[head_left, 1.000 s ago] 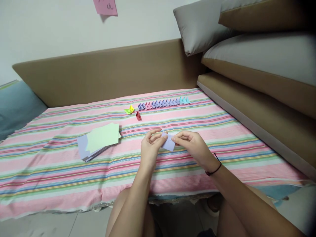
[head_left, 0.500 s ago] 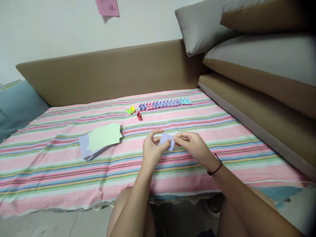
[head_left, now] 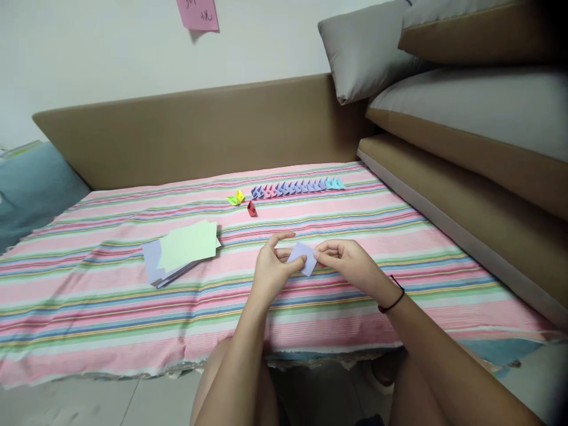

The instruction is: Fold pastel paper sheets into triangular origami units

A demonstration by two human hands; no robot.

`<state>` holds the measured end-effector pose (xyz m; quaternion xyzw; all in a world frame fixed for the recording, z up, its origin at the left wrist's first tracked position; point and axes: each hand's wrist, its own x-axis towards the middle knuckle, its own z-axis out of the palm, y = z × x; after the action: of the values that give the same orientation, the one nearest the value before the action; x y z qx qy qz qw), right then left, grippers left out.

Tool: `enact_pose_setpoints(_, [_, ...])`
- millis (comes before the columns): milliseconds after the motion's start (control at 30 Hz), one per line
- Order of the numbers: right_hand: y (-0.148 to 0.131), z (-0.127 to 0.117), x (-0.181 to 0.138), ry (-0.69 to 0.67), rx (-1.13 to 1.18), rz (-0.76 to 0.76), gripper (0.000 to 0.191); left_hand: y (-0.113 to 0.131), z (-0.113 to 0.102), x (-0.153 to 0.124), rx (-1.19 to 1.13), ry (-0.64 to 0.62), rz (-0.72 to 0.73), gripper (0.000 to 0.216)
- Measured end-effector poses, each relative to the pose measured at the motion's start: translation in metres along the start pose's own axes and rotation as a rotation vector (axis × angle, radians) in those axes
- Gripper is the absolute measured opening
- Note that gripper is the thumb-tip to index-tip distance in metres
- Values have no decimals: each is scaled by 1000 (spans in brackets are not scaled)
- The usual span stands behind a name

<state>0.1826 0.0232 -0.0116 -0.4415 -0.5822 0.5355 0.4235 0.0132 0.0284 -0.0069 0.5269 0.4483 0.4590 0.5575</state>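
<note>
Currently I have one lilac paper square between both grips: the left grip pinches it, thumb over its face, and the right grip pinches the corner nearest it. Turned diamond-wise, it shows no clear long axis; neither side is nearer. Beyond the grips I count one red folded piece, one yellow-green piece and one row of folded units, too small to number; left of the left grip, one paper stack, sheets uncountable.

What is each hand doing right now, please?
Left hand: closed on the small lavender paper, thumb on its face.
Right hand: closed on the same paper, fingertips pinching its right corner.
</note>
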Motion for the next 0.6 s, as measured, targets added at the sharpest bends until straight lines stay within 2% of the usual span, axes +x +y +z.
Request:
enact_pose_setpoints(267, [-2, -11, -2, -177, 34, 4, 27, 5, -7, 0, -24, -41, -59, 61])
enact_pose_setpoints(467, [1, -5, -1, -95, -42, 1, 23, 0, 0, 0, 85, 23, -5, 59])
enact_pose_setpoints(600, [2, -4, -1, -100, -34, 19, 22, 0, 0, 0, 77, 10, -11, 56])
